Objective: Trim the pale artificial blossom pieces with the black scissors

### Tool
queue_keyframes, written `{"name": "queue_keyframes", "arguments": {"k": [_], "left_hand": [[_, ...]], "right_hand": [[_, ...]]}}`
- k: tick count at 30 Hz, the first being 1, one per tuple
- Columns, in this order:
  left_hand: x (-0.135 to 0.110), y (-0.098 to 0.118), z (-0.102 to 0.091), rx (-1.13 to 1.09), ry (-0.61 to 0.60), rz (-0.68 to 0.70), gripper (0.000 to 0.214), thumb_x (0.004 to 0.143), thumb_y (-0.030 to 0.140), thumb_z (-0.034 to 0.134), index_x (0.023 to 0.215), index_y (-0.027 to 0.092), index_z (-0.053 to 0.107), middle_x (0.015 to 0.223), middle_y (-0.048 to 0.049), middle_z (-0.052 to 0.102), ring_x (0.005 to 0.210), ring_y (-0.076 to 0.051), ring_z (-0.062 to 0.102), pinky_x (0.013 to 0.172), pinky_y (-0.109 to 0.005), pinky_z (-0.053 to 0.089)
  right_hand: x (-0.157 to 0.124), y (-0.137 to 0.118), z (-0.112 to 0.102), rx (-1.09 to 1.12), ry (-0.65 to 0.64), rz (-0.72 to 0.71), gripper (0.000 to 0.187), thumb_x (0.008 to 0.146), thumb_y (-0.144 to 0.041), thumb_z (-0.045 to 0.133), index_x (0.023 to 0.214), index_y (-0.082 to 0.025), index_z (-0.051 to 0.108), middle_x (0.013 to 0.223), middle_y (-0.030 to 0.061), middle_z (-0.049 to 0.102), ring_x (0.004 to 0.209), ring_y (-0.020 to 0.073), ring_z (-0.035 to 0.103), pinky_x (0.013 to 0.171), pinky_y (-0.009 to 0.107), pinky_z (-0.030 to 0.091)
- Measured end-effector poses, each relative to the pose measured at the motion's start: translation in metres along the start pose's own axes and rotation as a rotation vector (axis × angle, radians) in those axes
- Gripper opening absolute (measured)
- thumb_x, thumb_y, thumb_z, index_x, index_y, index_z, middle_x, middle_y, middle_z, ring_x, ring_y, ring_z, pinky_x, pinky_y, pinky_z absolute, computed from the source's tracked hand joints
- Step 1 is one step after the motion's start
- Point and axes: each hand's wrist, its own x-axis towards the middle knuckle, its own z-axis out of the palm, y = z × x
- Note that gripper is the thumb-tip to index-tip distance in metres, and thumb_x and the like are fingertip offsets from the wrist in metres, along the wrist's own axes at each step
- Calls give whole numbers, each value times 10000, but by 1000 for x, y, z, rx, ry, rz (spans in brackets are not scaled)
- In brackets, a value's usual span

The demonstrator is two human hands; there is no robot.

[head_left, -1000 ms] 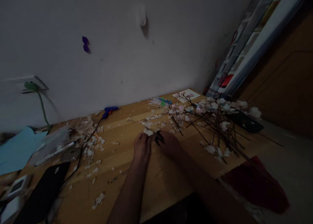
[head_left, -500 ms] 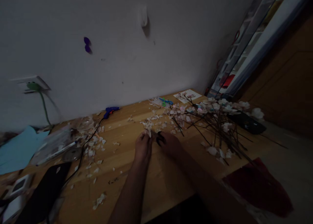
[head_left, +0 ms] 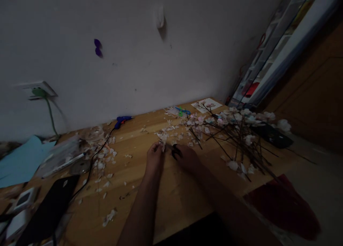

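Observation:
Over the middle of the wooden table [head_left: 177,206], my left hand [head_left: 154,156] pinches a small pale piece of petal material [head_left: 163,144] between thumb and fingers. My right hand [head_left: 189,158] is closed round the black handles of a pair of scissors [head_left: 175,151]. The blades point left at the pale piece; the dim light hides whether they touch it. Pale petal scraps [head_left: 173,127] lie scattered just beyond both hands.
Artificial blossom branches [head_left: 238,131] cover the right side. A blue glue gun [head_left: 122,121] lies at the back, its cord running forward past a black phone-like slab [head_left: 50,206]. Blue scissors [head_left: 183,111] and a white card [head_left: 206,105] sit near the wall. Red cloth [head_left: 284,210] hangs at right.
The view has shifted slightly. My left hand and the pale piece have drawn a little apart from the scissors; both hands keep their holds.

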Motion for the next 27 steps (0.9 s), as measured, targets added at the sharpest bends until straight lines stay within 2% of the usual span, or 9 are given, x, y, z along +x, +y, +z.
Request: {"name": "queue_keyframes", "arguments": {"k": [2,4,10,14,16,20,22,24,27], "left_hand": [[0,-8,3,-168,10,-60,258,595,292,807,736,181,622,723,6,638,673,-115,590,708,-250,463],[0,-10,5,-192,17,-59,268,588,294,811,716,180,606,717,6,633,669,-114,586,708,-252,463],[-1,15,-3,290,29,164,155,672,314,747,718,176,692,692,-21,655,675,-148,578,676,-247,435],[0,22,-7,390,-6,224,111,693,287,735,736,187,713,710,-22,665,695,-155,579,673,-240,427],[0,17,-6,312,-15,149,149,677,301,758,747,177,713,721,-23,668,686,-145,580,680,-241,436],[0,3,0,-105,26,-62,304,604,339,827,805,163,681,802,-37,686,718,-135,623,753,-273,479],[0,0,2,-173,52,-87,331,588,350,838,802,162,669,787,-29,681,707,-127,624,753,-272,485],[-1,3,1,-43,70,-38,311,604,362,824,790,161,676,754,-20,678,689,-126,616,727,-260,482],[0,12,-3,257,81,137,241,659,353,766,794,164,705,780,-34,702,753,-156,631,750,-269,484]], "right_hand": [[0,0,0,-10,5,-7,208,891,-287,542,1059,-194,622,996,72,674,909,199,585,763,270,365],[0,0,1,-16,5,-15,199,897,-299,538,1046,-197,620,982,69,674,892,197,585,747,269,359],[0,1,2,-12,12,4,178,901,-306,541,1032,-211,615,952,59,676,872,194,591,717,263,347],[0,2,2,-11,3,11,185,886,-297,554,1036,-212,620,968,62,677,890,200,595,738,263,363],[1,3,3,0,0,15,213,877,-277,562,1070,-208,621,1015,68,677,926,203,595,765,264,371],[0,4,4,14,15,2,219,887,-283,549,1076,-202,622,1022,71,677,937,202,594,783,265,374],[0,3,4,5,22,-1,212,892,-310,547,1058,-201,622,996,67,678,911,201,592,765,266,371],[0,2,3,-7,17,-2,201,894,-321,546,1037,-202,624,967,62,676,886,198,589,746,267,365],[1,3,3,-8,9,-5,201,881,-288,554,1045,-200,630,975,65,678,891,200,590,748,270,363]]}}
